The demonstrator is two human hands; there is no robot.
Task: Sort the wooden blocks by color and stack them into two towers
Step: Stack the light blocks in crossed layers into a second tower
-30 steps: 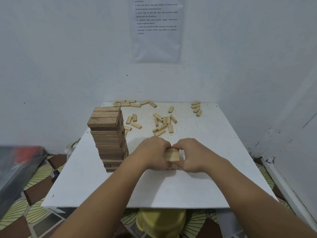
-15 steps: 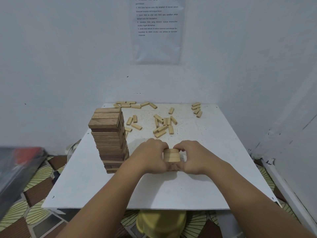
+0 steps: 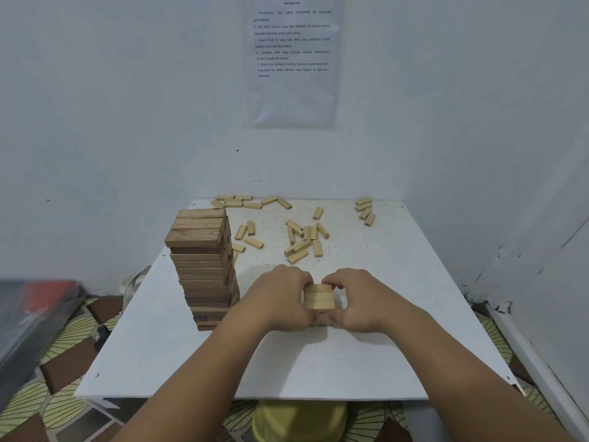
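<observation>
A white square table (image 3: 398,330) stands pushed into a corner of pale bluish-white walls (image 3: 111,106), its top speckled with small marks toward the back. Straight beyond the grip, high on the rear wall, hangs a printed paper sheet (image 3: 291,59) with numbered lines too small to read. The side wall (image 3: 526,154), right of the grip, shows scuffs and chipped paint near its white baseboard (image 3: 538,362). The floor (image 3: 41,406) below carries a mat of pale leaf shapes and dark brown ribbed tiles. Far left of the grip sits a blurred grey and red object (image 3: 35,314). Light is soft and even.
</observation>
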